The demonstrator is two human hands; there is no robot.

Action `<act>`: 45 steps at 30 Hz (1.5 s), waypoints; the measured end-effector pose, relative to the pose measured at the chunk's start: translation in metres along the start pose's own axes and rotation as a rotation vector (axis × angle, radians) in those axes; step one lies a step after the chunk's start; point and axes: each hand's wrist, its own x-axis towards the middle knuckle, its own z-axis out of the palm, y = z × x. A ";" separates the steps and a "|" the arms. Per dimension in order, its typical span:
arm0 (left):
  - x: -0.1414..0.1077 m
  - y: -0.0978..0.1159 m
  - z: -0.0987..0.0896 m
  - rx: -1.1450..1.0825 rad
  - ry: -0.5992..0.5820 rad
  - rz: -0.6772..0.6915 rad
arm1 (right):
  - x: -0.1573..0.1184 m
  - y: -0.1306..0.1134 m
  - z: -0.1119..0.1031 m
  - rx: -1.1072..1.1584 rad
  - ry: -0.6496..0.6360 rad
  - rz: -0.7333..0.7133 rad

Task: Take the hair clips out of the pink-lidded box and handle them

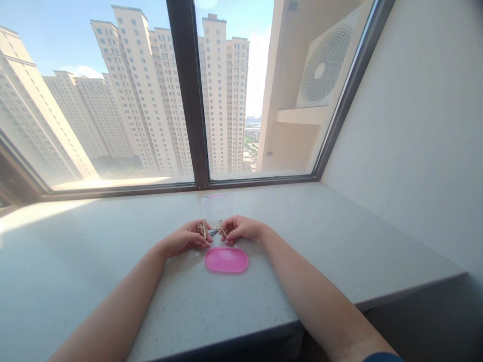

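My left hand (185,238) is closed on one looped end of a tan cord (204,229), pinched between thumb and fingers. A second looped bunch of the cord sits in my right hand (241,229), also closed. A strand seems to run across the small gap between the hands. Some thin dark pieces (214,233) lie in that gap, too small to name. Just in front of both hands rests a pink oval tray (226,260) with a raised rim and nothing on it.
A clear zip bag (218,203) lies flat behind my hands. The pale speckled counter (211,301) ends at a front edge near me. Beyond it stands a window with a dark frame (188,95); a white wall (411,130) rises on the right.
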 end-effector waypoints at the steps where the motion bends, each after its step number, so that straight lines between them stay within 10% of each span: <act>1: 0.000 0.000 0.000 0.003 -0.003 0.003 | 0.000 0.000 0.000 -0.002 0.000 0.000; 45: 0.002 -0.003 0.000 0.024 -0.080 0.021 | -0.001 0.003 -0.002 -0.019 -0.005 -0.035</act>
